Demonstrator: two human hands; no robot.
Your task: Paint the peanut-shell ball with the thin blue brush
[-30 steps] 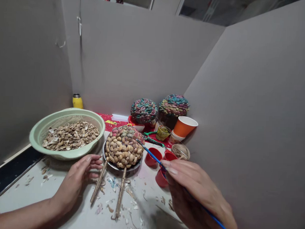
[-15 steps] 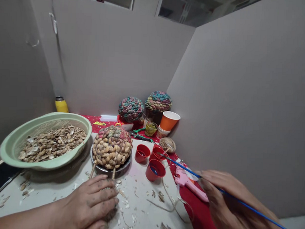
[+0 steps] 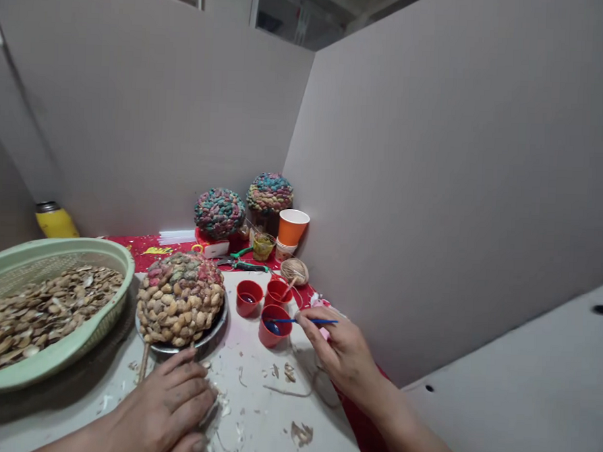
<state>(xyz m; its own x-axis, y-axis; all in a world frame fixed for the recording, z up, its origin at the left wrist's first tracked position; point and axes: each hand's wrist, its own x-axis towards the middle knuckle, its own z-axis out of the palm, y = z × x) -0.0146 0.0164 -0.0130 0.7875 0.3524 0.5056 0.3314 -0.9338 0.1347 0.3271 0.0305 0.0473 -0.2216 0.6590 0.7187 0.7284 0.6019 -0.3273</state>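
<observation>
My right hand [image 3: 339, 346] pinches a thin blue paintbrush [image 3: 303, 321] whose tip dips into the nearest small red cup [image 3: 274, 326] holding blue paint. My left hand [image 3: 169, 406] lies curled on the white table over the lower ends of two wooden sticks [image 3: 144, 363]. The sticks run up under a dome of nut shells [image 3: 180, 298], partly painted on top, sitting in a metal dish [image 3: 213, 328].
A green basket [image 3: 54, 356] of loose shells stands at the left. Two more red paint cups [image 3: 248, 297], a twine ball [image 3: 294, 270], an orange paper cup [image 3: 292, 226], scissors [image 3: 241, 263] and two painted shell domes [image 3: 219, 212] sit behind. Grey partition walls enclose the table.
The view has swung right. My right hand moved forward and brought the brush tip from the air into the red cup. My left hand stayed on the sticks.
</observation>
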